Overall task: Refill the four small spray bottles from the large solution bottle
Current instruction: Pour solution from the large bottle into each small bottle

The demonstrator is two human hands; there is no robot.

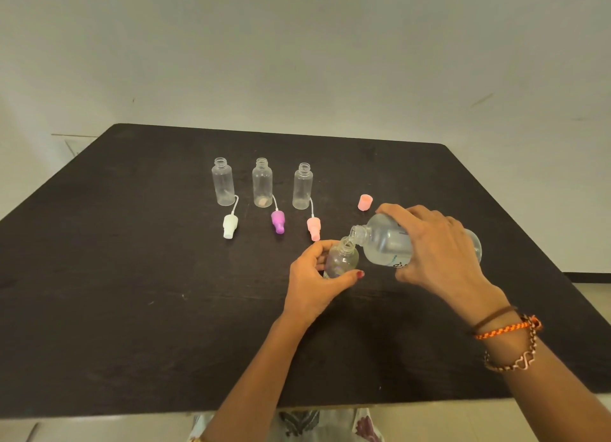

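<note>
A plain pale wall [297, 44] stands behind a dark tabletop [132, 309]. Toward the far side, three small clear spray bottles stand upright in a row, uncapped: the left bottle [223, 182], the middle bottle [262, 183] and the right bottle [302, 187]. Just near of each lies its spray head with a thin tube: a white spray head [230, 226], a purple spray head [278, 221] and a pink spray head [313, 228]. Nearer, the left hand [314, 283] grips the fourth small bottle [342, 259], fingers and thumb curled round it. Further right a pink cap [365, 202] sits on the tabletop. The right hand [443, 253] grips the large solution bottle [386, 240], tipped on its side, its open mouth just at the fourth bottle's neck
</note>
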